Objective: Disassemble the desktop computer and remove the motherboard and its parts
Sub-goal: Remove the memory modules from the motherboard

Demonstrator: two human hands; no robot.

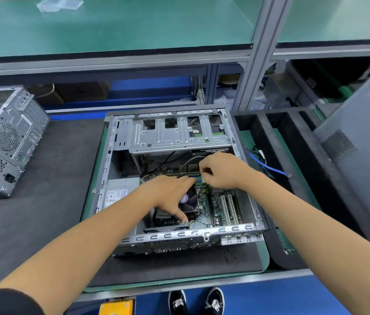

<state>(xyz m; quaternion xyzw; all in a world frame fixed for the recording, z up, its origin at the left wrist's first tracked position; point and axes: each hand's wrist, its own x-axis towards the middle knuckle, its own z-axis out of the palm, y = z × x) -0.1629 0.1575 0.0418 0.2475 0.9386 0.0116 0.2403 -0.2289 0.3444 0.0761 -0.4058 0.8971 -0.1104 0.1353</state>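
Inside open grey metal computer case (120, 130): left hand (168, 194) spread, fingers extended onto green motherboard (216, 208); right hand (222, 171) curled, connector pinched.

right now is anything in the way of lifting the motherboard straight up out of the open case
Yes. Both hands, left hand and right hand, are over the motherboard; the fan cooler sits on it, and black cables run down to it below the drive cage.
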